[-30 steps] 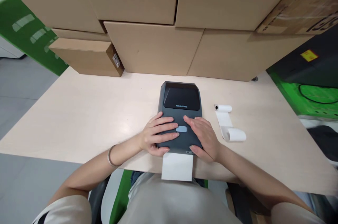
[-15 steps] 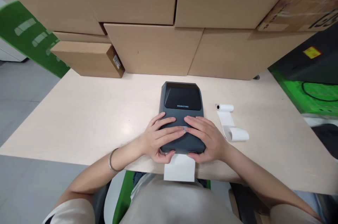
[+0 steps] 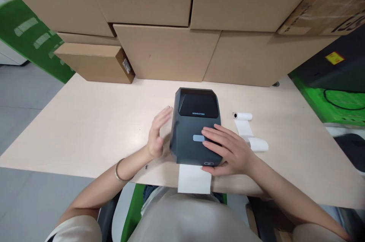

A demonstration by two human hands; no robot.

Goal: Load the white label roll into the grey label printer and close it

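A dark grey label printer (image 3: 196,126) stands near the front edge of the table, with a dark window and a light blue button on its top. White paper (image 3: 194,179) sticks out of its front and hangs over the edge. My left hand (image 3: 157,133) is off the printer, just left of its side, fingers stretched and holding nothing. Across the right part of the lid lies my right hand (image 3: 225,149), its fingers extended beside the button and its thumb at the front edge. To the right, a partly unrolled paper roll (image 3: 243,116) rests on the table.
Large cardboard boxes (image 3: 168,56) form a wall along the back of the table (image 3: 94,128). A smaller flat carton (image 3: 91,61) stands at the back left. A dark object with a yellow label (image 3: 335,58) is beyond the right edge.
My left hand has let go of the printer lid and moved left, uncovering the blue button. My right hand stays on the lid, with its fingertips slightly further right.
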